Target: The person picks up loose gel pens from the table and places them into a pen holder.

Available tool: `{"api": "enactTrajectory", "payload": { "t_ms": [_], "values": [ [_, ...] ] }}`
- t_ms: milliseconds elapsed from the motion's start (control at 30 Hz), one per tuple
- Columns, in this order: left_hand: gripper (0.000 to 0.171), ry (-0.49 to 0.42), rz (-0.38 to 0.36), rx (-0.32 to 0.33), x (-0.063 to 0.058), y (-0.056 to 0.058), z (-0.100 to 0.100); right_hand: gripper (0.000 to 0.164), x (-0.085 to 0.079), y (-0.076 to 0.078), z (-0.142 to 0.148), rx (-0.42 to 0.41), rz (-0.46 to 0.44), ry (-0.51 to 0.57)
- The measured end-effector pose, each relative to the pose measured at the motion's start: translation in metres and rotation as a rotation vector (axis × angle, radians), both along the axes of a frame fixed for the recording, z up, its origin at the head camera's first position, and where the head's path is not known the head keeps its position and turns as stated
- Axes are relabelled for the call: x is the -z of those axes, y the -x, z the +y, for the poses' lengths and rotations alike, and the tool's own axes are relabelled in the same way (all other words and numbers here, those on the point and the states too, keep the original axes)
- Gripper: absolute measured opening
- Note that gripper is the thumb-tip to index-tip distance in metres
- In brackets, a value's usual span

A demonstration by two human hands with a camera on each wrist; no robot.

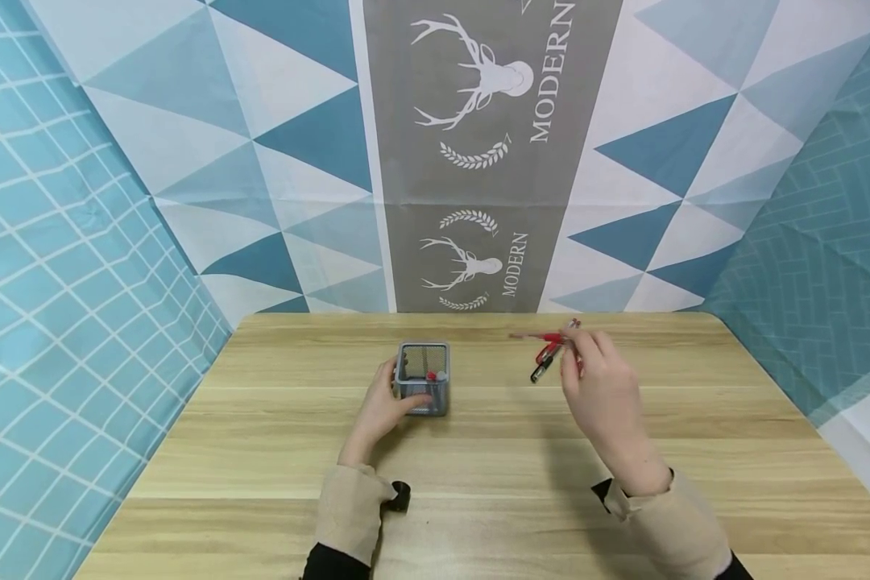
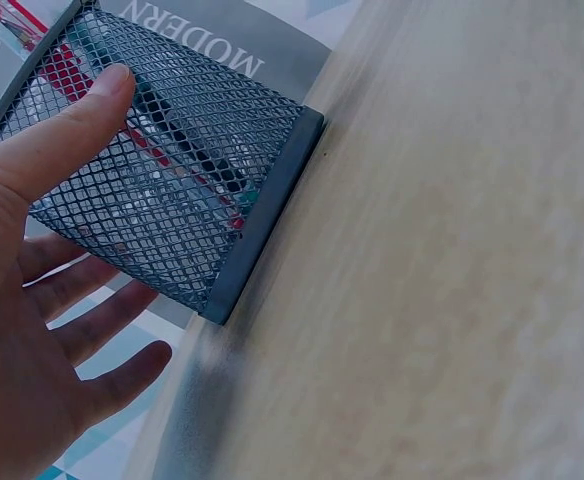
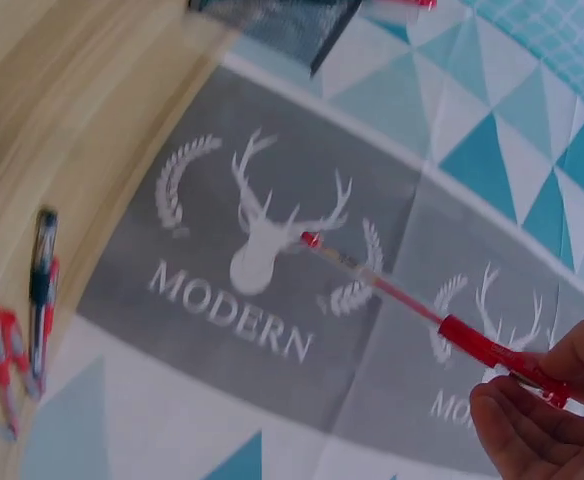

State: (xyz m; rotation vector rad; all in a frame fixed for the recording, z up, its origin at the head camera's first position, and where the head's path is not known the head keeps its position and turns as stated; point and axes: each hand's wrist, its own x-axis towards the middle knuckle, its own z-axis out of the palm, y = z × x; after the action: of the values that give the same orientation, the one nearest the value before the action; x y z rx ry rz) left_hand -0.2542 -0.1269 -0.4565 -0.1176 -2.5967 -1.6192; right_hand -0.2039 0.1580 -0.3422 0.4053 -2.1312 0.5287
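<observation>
A grey mesh pen holder point(image 1: 438, 400) stands on the table, a few pens point(image 1: 431, 376) inside it. My left hand point(image 1: 379, 409) holds it from the left, the thumb point(image 2: 82, 125) across the mesh and the other fingers around the far side. To the right, my right hand point(image 1: 609, 395) pinches a red pen point(image 3: 467, 340) near one end between thumb and fingers. That pen is raised and points left, toward the holder. Below it lie several loose pens, among them a black-capped pen point(image 3: 42, 270) and red pens point(image 3: 4, 350).
The wood-grain table point(image 1: 478, 499) reaches back to a patterned cloth point(image 1: 319, 161) with deer prints. Blue tiled-pattern cloth point(image 1: 65, 322) hangs on the left, and teal cloth point(image 1: 805, 266) on the right. A black strap end point(image 1: 400, 496) sticks out by the left sleeve.
</observation>
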Motion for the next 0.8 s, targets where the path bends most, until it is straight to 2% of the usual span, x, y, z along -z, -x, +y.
{"api": "enactTrajectory", "payload": {
  "t_ms": [167,333,633,800],
  "values": [
    [0.089,-0.002,0.001,-0.001,0.001,0.001,0.000,0.015,0.002,0.000,-0.019,-0.070,0.015,-0.002],
    [0.089,0.002,-0.004,0.002,0.000,0.000,0.000,0.014,0.001,-0.001,-0.032,-0.129,-0.016,-0.007],
    [0.089,0.004,-0.010,0.000,-0.001,0.001,0.000,0.015,-0.008,-0.004,-0.055,-0.221,-0.035,-0.008],
    [0.089,0.012,-0.008,0.001,-0.002,0.001,0.000,0.013,-0.011,-0.005,-0.070,-0.291,-0.061,-0.052]
  ]
}}
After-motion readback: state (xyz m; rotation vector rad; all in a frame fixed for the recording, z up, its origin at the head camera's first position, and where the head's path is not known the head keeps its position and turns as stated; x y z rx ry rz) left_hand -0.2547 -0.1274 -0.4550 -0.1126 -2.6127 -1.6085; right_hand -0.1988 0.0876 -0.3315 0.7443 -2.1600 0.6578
